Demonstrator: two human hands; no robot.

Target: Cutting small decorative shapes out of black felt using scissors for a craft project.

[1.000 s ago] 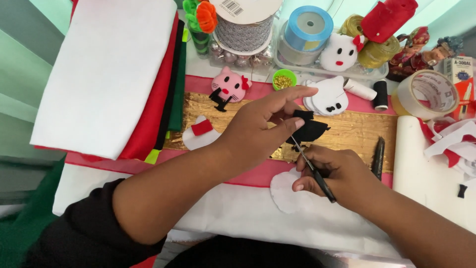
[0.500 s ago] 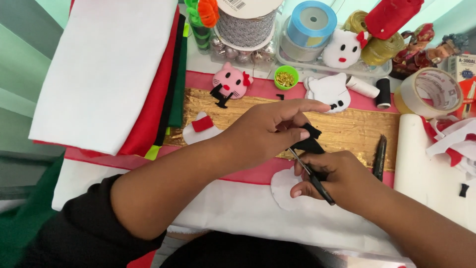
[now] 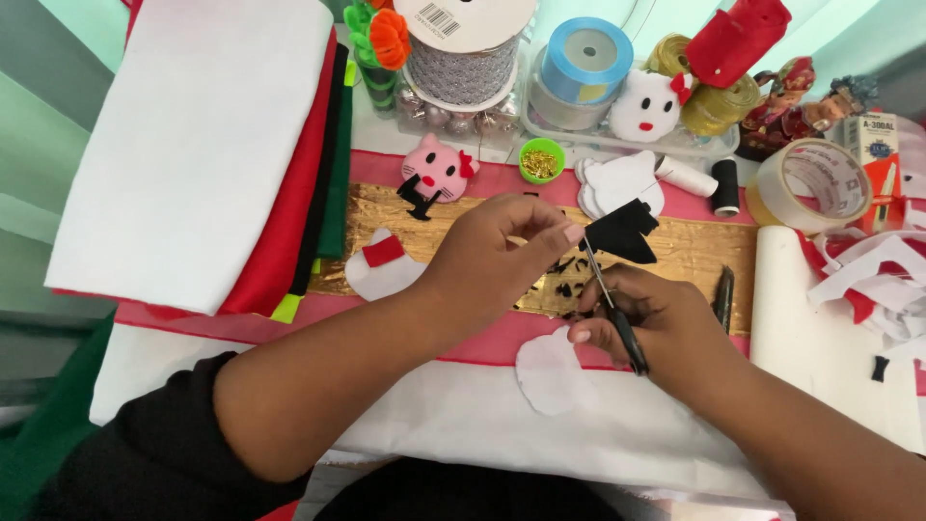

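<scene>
My left hand (image 3: 492,256) pinches a small piece of black felt (image 3: 622,232) above the gold sheet (image 3: 694,253) in the middle of the table. My right hand (image 3: 656,323) grips small black-handled scissors (image 3: 610,299), blades pointing up at the lower edge of the black felt. Tiny black felt scraps (image 3: 564,280) lie on the gold sheet under the hands. A white felt cutout (image 3: 548,371) rests on the pink cloth just below my right hand.
Stacked white, red and green felt sheets (image 3: 193,145) fill the left. A pink cat face (image 3: 436,172), green cup of gold pins (image 3: 540,159), white cat shapes (image 3: 622,178), ribbon spools (image 3: 584,58), tape roll (image 3: 808,183), black thread spool (image 3: 724,185) and pen (image 3: 723,297) surround the hands.
The black felt piece has turned and lifted slightly toward the upper right in my left hand; the scissors stay at its lower edge. More small black scraps lie on the gold sheet.
</scene>
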